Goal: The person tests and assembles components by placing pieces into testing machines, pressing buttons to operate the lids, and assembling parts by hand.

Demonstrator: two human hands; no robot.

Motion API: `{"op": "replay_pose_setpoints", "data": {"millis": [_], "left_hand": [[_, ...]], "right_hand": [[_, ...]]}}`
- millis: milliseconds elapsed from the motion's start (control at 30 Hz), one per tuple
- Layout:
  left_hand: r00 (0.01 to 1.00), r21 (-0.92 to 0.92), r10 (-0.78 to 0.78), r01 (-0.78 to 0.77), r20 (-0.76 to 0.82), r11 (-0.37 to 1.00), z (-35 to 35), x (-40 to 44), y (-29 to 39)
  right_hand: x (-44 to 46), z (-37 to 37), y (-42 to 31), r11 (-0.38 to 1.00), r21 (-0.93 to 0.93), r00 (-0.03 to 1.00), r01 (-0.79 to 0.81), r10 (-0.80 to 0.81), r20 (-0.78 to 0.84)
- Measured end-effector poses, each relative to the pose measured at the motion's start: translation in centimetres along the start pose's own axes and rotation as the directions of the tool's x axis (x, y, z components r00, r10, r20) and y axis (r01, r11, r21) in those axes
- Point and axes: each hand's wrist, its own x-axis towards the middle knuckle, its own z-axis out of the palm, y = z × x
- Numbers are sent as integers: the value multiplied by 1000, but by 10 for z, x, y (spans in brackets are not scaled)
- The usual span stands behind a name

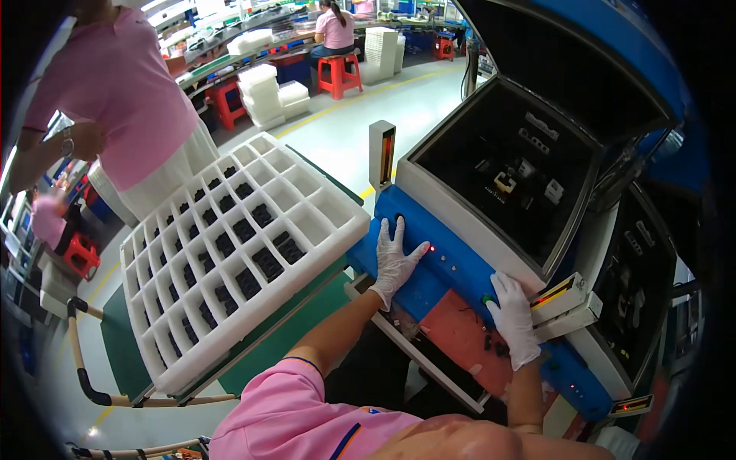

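Note:
My left hand (394, 262), in a white glove, lies with fingers spread on the blue front panel (452, 274) of a machine. Its fingertips rest around a dark round button. Further right, my right hand (514, 318), also gloved, rests on the same panel with fingers stretched out, its fingertips at a green button (487, 300). Neither hand holds anything that I can see. Behind them the machine's lid (567, 57) stands raised over a black bed (502, 165) with small white and beige fixtures. A red mat (452, 326) with small black parts lies below the panel.
On the left, a white foam tray (337, 234) holds black parts (268, 264) in many cells. Upright sensor bars (381, 153) flank the machine. A second machine bed (632, 284) stands at right. A person in pink (138, 92) stands behind the tray; others sit further back.

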Motion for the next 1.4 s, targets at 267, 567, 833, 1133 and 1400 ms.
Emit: {"op": "replay_pose_setpoints", "data": {"millis": [267, 567, 833, 1133, 1400], "left_hand": [[999, -25, -33, 34, 35, 999, -4, -1, 4], [999, -67, -30, 33, 40, 997, -7, -6, 4], [948, 54, -169, 160, 271, 986, -41, 10, 49], [423, -23, 564, -786, 709, 618, -175, 27, 98], [674, 470, 686, -717, 275, 515, -312, 123, 18]], "right_hand": [[-12, 35, -6, 977, -66, 972, -201, 190, -138], [-28, 29, -16, 991, 37, 945, -129, 134, -298], [-115, -58, 14, 936, 341, 706, -92, 303, -640], [-148, -103, 155, 748, 198, 515, -633, 598, -614], [-139, -88, 150, 603, 28, 533, -797, 725, -436]]}}
